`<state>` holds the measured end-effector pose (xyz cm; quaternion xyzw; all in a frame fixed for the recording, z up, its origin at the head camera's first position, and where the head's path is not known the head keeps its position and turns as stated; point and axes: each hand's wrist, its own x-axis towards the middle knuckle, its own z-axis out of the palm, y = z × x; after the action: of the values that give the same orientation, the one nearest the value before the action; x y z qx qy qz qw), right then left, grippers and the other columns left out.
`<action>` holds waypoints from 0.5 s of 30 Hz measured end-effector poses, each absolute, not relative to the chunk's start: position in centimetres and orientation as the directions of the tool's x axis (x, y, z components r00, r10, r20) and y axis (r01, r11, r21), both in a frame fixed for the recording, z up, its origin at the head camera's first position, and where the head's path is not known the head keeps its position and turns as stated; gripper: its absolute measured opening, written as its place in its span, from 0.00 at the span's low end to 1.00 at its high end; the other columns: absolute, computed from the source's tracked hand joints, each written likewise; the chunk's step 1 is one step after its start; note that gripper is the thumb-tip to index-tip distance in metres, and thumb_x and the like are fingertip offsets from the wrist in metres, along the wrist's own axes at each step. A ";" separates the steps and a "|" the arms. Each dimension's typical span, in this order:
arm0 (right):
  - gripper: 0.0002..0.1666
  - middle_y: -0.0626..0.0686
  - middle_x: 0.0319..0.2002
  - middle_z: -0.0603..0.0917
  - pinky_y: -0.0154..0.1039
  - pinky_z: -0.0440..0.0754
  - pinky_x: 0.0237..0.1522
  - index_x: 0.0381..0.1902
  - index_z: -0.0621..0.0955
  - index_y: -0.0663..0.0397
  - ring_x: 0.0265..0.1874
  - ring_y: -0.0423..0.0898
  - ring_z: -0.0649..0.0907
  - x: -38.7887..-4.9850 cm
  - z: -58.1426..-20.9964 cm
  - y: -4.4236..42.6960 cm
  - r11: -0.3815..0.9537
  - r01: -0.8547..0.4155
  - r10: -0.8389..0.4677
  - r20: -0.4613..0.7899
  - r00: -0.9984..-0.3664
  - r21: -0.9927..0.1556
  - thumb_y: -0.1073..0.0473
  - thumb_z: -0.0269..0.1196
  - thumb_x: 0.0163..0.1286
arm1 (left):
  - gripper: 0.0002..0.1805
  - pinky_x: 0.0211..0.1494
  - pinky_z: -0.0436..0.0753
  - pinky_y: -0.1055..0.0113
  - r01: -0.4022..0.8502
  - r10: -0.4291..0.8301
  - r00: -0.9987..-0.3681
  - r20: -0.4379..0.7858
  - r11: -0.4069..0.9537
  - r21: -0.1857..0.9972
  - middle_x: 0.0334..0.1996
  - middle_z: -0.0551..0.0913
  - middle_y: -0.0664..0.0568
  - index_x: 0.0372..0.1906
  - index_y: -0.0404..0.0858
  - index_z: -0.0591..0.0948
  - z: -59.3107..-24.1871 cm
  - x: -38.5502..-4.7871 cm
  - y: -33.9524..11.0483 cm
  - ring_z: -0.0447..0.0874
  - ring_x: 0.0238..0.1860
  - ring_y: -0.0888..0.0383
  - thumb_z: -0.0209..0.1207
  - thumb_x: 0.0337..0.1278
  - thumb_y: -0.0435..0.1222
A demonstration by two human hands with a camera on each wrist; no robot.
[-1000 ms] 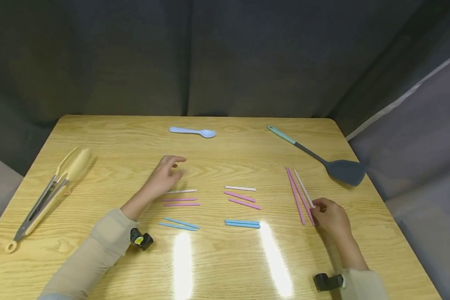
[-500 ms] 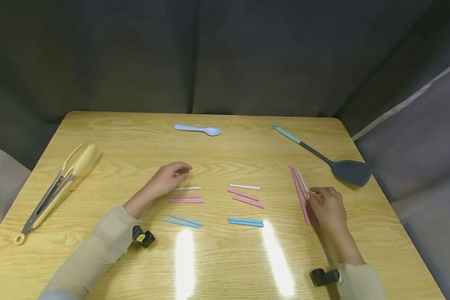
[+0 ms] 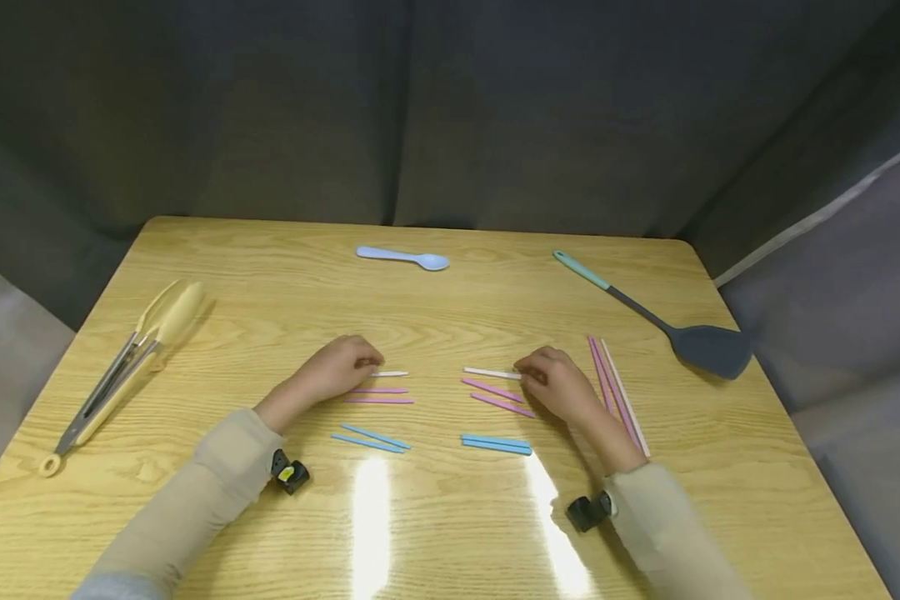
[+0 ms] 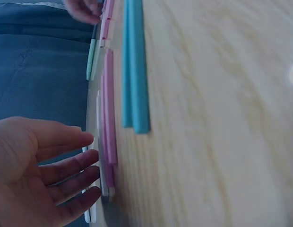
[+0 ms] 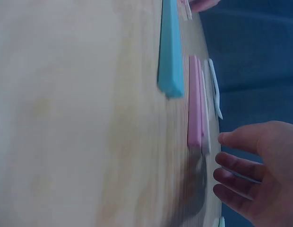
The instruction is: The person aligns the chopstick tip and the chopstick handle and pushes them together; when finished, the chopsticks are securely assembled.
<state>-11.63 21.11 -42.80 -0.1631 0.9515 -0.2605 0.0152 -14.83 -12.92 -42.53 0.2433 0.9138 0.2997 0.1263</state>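
Note:
My left hand (image 3: 339, 367) hovers by the left end of a white chopstick (image 3: 394, 373). In the left wrist view its fingers (image 4: 73, 165) are loosely bent, apart from the chopsticks. Over the right end of another white chopstick (image 3: 491, 372) is my right hand (image 3: 562, 383). The right wrist view shows its thumb and fingers spread, with nothing between them. Pink chopsticks (image 3: 378, 401) lie just below the left white one, and further pink chopsticks (image 3: 498, 404) below the right one. Nearer me lie blue chopsticks (image 3: 371, 442) on the left and a blue pair (image 3: 495, 444) on the right.
Right of my right forearm, pink chopsticks (image 3: 602, 371) and a long white chopstick (image 3: 626, 400) lie slanting. Behind them is a spatula (image 3: 708, 348). A pale blue spoon (image 3: 401, 256) lies at the back, and tongs (image 3: 123, 379) lie at the left.
My right hand has let go of the white chopstick at the right, which now lies beside the pink ones, and has moved left. My left hand has come lower over its white chopstick.

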 end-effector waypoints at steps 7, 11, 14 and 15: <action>0.10 0.53 0.37 0.78 0.41 0.75 0.35 0.40 0.81 0.58 0.36 0.48 0.75 -13.2 -43.0 19.2 0.811 -0.345 -0.384 0.015 -0.923 -0.472 0.62 0.60 0.60 | 0.09 0.48 0.74 0.57 0.455 0.552 -0.832 -0.054 0.736 0.502 0.41 0.78 0.50 0.39 0.38 0.82 -43.2 -14.5 -13.0 0.73 0.45 0.51 0.57 0.55 0.36; 0.10 0.52 0.37 0.77 0.40 0.76 0.34 0.39 0.81 0.58 0.35 0.47 0.75 -13.5 -43.2 18.8 0.817 -0.374 -0.411 0.012 -0.912 -0.439 0.61 0.61 0.59 | 0.05 0.42 0.77 0.61 0.529 0.574 -0.819 0.006 0.750 0.398 0.38 0.78 0.52 0.34 0.39 0.83 -43.3 -14.2 -12.8 0.74 0.41 0.54 0.60 0.52 0.35; 0.10 0.52 0.38 0.77 0.39 0.76 0.33 0.38 0.81 0.57 0.35 0.46 0.75 -13.7 -43.2 18.6 0.824 -0.402 -0.430 0.020 -0.902 -0.400 0.60 0.63 0.58 | 0.03 0.39 0.77 0.64 0.588 0.599 -0.798 0.072 0.746 0.313 0.35 0.79 0.51 0.30 0.39 0.82 -43.4 -14.3 -12.7 0.75 0.38 0.54 0.62 0.48 0.34; 0.11 0.51 0.38 0.77 0.39 0.76 0.33 0.38 0.81 0.56 0.34 0.46 0.74 -13.8 -43.2 18.5 0.826 -0.412 -0.437 0.024 -0.899 -0.384 0.60 0.63 0.57 | 0.02 0.38 0.78 0.65 0.606 0.608 -0.789 0.092 0.742 0.287 0.35 0.79 0.51 0.28 0.39 0.81 -43.4 -14.3 -12.7 0.76 0.37 0.54 0.63 0.48 0.34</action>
<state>-13.80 18.49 -43.20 -0.2222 0.9550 -0.1936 0.0324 -14.29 -12.66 -43.40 0.3251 0.9333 0.1522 0.0036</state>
